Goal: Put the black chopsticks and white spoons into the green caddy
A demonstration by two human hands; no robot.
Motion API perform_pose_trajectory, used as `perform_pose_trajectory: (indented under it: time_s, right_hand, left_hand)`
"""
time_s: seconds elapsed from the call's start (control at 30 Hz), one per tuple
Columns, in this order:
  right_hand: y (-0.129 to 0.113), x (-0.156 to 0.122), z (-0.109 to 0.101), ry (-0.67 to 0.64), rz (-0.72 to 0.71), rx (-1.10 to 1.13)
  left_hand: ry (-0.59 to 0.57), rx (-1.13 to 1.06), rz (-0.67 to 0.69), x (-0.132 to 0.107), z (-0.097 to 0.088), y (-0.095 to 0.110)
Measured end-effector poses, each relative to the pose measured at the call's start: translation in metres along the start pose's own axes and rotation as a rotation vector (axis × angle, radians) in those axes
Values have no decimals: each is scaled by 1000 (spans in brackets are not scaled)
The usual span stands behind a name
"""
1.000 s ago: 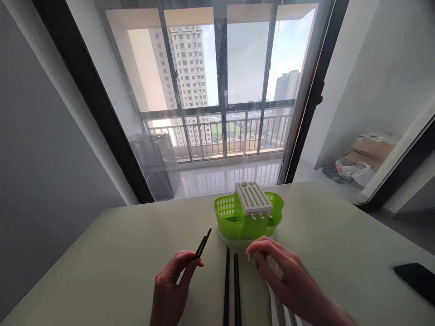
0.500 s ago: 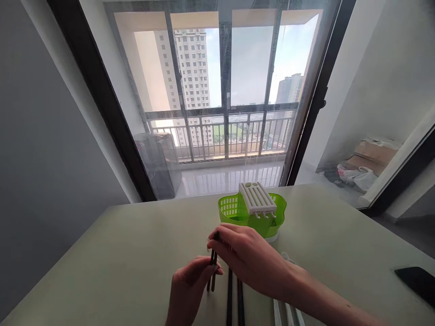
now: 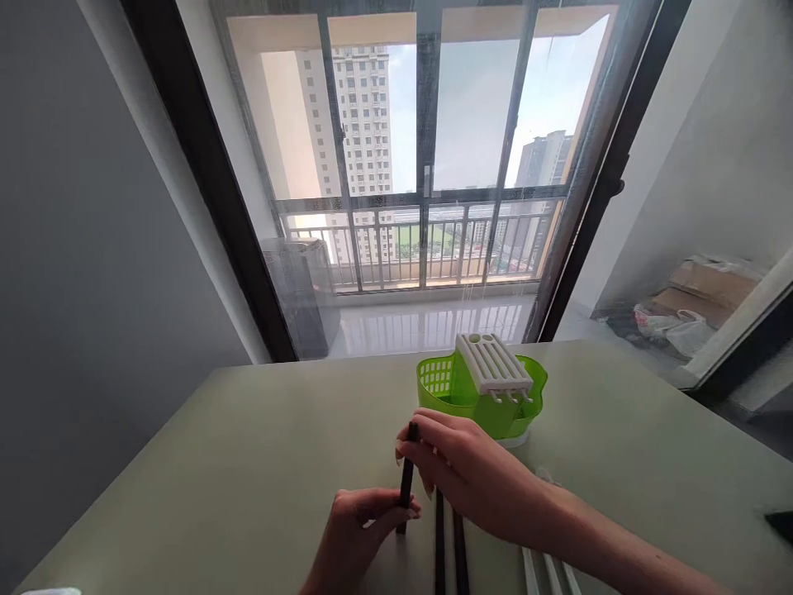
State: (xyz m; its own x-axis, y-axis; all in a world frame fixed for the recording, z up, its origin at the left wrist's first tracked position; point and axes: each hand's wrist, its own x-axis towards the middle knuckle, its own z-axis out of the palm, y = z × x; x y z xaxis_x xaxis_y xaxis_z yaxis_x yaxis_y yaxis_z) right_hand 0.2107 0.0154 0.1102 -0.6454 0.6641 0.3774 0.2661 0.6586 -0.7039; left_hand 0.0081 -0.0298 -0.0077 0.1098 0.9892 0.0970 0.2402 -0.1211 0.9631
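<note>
A pair of dark chopsticks (image 3: pixel 406 482) stands nearly upright between my hands, lined up so closely that they look like one stick. My right hand (image 3: pixel 466 464) pinches their upper end, while the fingers of my left hand (image 3: pixel 359 522) close round them lower down. Just right of them, two more long dark sticks (image 3: pixel 439 541) lie side by side on the table, partly under my right hand. Several white utensils (image 3: pixel 551 572) lie beneath my right forearm, their kind hard to make out. Behind my right hand sits a green basket (image 3: pixel 437 397) with a white slotted top (image 3: pixel 496 364).
The pale table (image 3: pixel 278 463) reaches to a glass door with a balcony behind it. A black flat object (image 3: pixel 781 525) lies at the right edge. At the lower left corner a white thing (image 3: pixel 53 591) just shows. Cardboard (image 3: pixel 712 285) and bags lie beyond the table at right.
The two chopsticks, slightly apart before, now line up as one. Both hands keep their hold. The view has swung a little left, so everything appears further right.
</note>
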Motion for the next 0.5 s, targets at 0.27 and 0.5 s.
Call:
perform_pose_trajectory:
  time_s: [0.27,0.5]
  right_hand:
    - [5,-9,-8,69,31,-45]
    - [2,-5,-21,35,-38,-63]
  left_hand:
    - [-28,49,-25,-2,5,-5]
    - [-34,109,-23,-2,5,-10]
